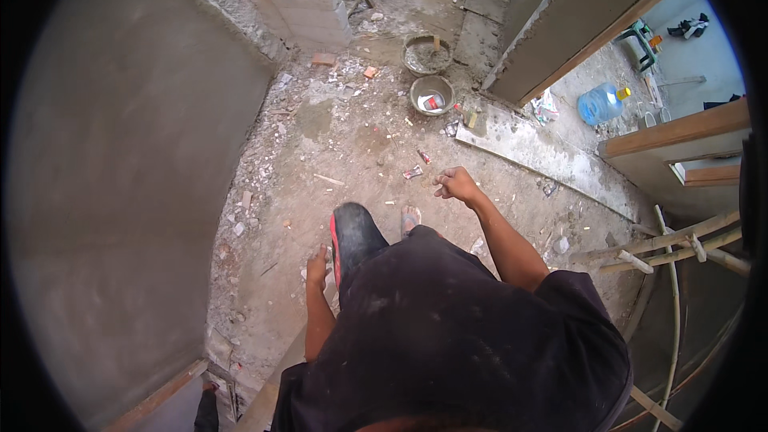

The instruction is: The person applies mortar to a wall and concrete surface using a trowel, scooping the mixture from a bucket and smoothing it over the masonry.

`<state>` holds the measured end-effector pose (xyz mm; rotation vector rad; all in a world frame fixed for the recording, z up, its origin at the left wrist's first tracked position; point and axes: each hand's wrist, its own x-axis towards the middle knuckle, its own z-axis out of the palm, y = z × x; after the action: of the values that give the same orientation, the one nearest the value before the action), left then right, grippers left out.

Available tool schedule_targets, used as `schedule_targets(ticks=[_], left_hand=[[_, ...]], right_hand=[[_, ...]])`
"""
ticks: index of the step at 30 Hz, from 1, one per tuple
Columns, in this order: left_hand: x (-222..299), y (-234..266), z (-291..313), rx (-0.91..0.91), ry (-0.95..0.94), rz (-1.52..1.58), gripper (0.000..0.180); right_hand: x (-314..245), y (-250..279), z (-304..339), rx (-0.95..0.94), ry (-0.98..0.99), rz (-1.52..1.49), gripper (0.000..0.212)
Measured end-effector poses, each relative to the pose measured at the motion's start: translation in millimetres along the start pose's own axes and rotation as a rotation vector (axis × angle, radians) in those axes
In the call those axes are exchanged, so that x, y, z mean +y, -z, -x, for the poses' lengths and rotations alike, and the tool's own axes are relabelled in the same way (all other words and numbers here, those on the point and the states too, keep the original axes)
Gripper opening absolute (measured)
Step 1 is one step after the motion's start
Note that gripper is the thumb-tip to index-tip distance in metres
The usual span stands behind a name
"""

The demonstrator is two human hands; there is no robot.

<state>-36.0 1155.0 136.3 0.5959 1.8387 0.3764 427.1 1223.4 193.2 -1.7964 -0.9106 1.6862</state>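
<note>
My left hand [318, 266] hangs low beside my left leg, fingers stretched out and holding nothing. Out in front of my right side, my right hand [458, 185] is loosely curled, and no object shows in it. Both hands are in the air, apart from the things on the floor. Under them lies a dusty floor [360, 162] strewn with rubble. Small crumpled wrappers [413, 172] lie on it, nearest to my right hand. My dark trouser leg [357, 232] with a red stripe is raised forward, and a foot [411, 217] shows beside it.
Ahead stand two round mortar tubs [432, 96], one behind the other. A pale board [552, 156] lies along the doorway at right, with a blue water jug [600, 104] beyond. Plastered wall [136, 152] fills the left. Poles [672, 250] jut in at right. A person's leg [207, 410] shows lower left.
</note>
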Motion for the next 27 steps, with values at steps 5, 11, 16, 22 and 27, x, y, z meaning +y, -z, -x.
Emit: schedule_targets(ticks=[5,11,16,22,27], left_hand=[[70.8,-32.1,-63.6,-0.384,0.242,0.033,0.076],[177.2,-51.1,-159.7,-0.505,0.346,0.176,0.087],[317.1,-25.9,-235.2,-0.542,0.316,-0.146,0.097],[482.4,-38.7,-342.2,-0.535,0.191,-0.738,0.091],[590.1,-134.8,-381.6,-0.538,0.021,-0.779,0.088]], right_hand=[[39.5,11.5,-37.4,0.002,-0.262,-0.077,0.036],[91.0,-6.0,-77.9,0.027,-0.278,0.123,0.03],[-12.4,-20.9,-133.5,0.158,-0.484,-0.091,0.03],[-92.0,-37.1,-210.0,0.676,-0.187,-0.027,0.029],[-80.3,-18.2,-267.1,0.667,-0.409,-0.423,0.02]])
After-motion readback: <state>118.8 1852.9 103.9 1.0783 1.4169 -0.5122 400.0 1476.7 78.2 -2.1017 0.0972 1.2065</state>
